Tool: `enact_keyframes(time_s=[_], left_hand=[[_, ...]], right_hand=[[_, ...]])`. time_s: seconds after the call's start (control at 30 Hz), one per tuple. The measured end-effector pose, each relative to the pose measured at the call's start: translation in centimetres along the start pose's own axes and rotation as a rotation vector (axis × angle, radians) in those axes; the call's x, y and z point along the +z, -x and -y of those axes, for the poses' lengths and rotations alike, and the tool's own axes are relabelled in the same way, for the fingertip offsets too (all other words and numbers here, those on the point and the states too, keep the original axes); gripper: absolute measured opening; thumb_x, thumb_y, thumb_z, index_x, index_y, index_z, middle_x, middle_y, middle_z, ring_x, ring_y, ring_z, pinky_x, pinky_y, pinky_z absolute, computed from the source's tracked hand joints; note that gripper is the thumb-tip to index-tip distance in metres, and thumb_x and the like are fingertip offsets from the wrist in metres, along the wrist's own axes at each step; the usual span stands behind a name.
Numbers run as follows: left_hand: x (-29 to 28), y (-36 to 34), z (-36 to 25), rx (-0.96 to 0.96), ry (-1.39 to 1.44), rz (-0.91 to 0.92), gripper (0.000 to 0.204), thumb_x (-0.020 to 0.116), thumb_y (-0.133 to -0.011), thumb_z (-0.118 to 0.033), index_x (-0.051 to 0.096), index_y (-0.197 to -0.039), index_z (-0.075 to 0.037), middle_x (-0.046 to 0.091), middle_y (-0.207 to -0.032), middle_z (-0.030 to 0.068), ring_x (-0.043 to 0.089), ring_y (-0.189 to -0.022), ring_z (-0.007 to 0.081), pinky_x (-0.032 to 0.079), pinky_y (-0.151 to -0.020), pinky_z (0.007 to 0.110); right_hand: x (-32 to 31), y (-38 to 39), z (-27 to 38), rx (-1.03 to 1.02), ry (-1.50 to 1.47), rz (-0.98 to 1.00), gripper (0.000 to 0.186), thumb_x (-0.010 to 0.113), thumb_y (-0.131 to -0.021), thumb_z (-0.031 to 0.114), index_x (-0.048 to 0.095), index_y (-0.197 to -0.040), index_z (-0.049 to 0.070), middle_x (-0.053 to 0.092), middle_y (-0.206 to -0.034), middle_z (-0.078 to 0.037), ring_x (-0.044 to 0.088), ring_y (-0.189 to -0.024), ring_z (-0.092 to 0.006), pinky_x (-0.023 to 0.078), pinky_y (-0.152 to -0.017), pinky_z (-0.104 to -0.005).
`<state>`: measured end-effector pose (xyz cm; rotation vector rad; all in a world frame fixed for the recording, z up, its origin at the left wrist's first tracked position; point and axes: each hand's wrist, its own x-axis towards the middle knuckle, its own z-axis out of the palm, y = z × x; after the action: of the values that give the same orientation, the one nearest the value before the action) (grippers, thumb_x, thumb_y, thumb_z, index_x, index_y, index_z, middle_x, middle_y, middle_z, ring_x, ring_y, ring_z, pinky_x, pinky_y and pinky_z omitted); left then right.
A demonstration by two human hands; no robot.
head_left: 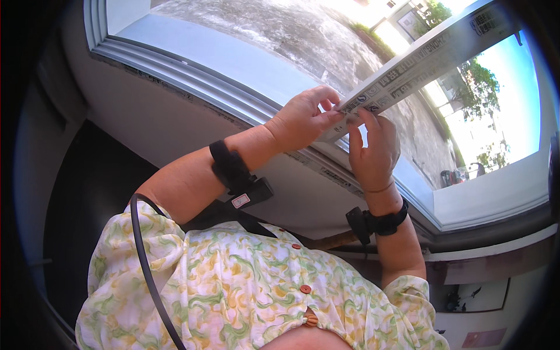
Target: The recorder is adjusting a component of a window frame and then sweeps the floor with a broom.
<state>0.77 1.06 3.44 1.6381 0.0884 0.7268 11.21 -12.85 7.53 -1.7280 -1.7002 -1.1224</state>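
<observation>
Left hand (306, 116) at the near edge of a long window bar (440, 52), fingers curled, thumb drawn close to the forefinger; right hand (376, 149) just beside, palm hollow, thumb and forefinger bent toward the same spot. Looks like pinching with both, yet cannot tell whether gripping a loose edge or only pressing. Works at the bar's lower end, close to the window track (192, 73), with the bar slanting away to the upper right.

Judging by the bent fingertips, probably busy picking at or smoothing the printed covering (402, 81), apparently a thin film, at one end of its length. For the next move, likely needs a sure hold on a corner and a slow, even pull, or flat pressure if smoothing.

Straight, squared bar, crisp along the edges, with dark print over a dull grey face. Glossy white track with parallel ribs, grimy along the lower lip; plain matte wall (134, 111) beneath. Black straps (388, 221) with boxy modules on both forearms, smooth black cable (144, 262) curving over a loose blouse (245, 291) of green and yellow swirls. Outside, rough, blotchy grey ground (251, 35) and leafy trees (481, 90) in glare.
</observation>
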Motion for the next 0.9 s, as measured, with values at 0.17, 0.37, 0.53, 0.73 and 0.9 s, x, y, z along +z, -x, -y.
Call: enact_keyframes(time_s=[0.17,0.37,0.53,0.73,0.9], left_hand=[[0.0,0.3,0.0,-0.004,0.162,0.043,0.023,0.061,-0.09,-0.011,0.052,-0.11,-0.004,0.051,-0.092,-0.0003,0.047,-0.071,0.0014,0.044,-0.06,0.016],[0.1,0.5,-0.5,0.004,0.125,0.028,0.022,0.062,-0.09,-0.014,0.053,-0.108,-0.004,0.052,-0.092,0.0004,0.047,-0.07,0.0024,0.045,-0.061,0.017],[0.1,0.5,-0.3,0.017,0.078,-0.005,0.023,0.062,-0.09,-0.016,0.054,-0.107,-0.004,0.053,-0.091,0.0013,0.048,-0.07,0.0032,0.045,-0.062,0.018],[0.3,0.4,0.0,-0.014,0.109,-0.038,0.024,0.063,-0.09,-0.017,0.055,-0.107,-0.004,0.055,-0.091,0.0019,0.05,-0.07,0.0043,0.046,-0.062,0.018],[0.4,0.2,-0.1,-0.015,0.076,-0.053,0.024,0.063,-0.09,-0.019,0.055,-0.105,-0.002,0.056,-0.09,0.0029,0.051,-0.071,0.0058,0.046,-0.062,0.019]], right_hand=[[0.1,-1.4,0.7,-0.086,0.033,-0.019,0.027,0.073,-0.072,0.014,0.067,-0.098,0.012,0.055,-0.085,-0.003,0.058,-0.077,-0.0205,0.047,-0.067,-0.0326],[0.0,-2.3,0.2,-0.252,0.099,0.011,0.021,0.069,-0.07,0.014,0.067,-0.091,0.013,0.055,-0.084,-0.002,0.058,-0.075,-0.0184,0.047,-0.064,-0.0308],[0.1,-3.5,0.1,-0.37,0.178,0.11,0.019,0.063,-0.07,0.014,0.063,-0.089,0.013,0.053,-0.082,-0.001,0.057,-0.073,-0.0182,0.048,-0.063,-0.0306],[0.4,-3.3,-0.4,-0.4,0.175,0.089,0.014,0.063,-0.074,0.014,0.061,-0.088,0.012,0.052,-0.081,-0.001,0.057,-0.072,-0.0184,0.047,-0.063,-0.0318],[0.2,-2.6,0.0,-0.238,0.014,-0.014,0.017,0.069,-0.073,0.009,0.062,-0.088,0.011,0.053,-0.082,-0.003,0.058,-0.071,-0.0222,0.047,-0.064,-0.0331]])
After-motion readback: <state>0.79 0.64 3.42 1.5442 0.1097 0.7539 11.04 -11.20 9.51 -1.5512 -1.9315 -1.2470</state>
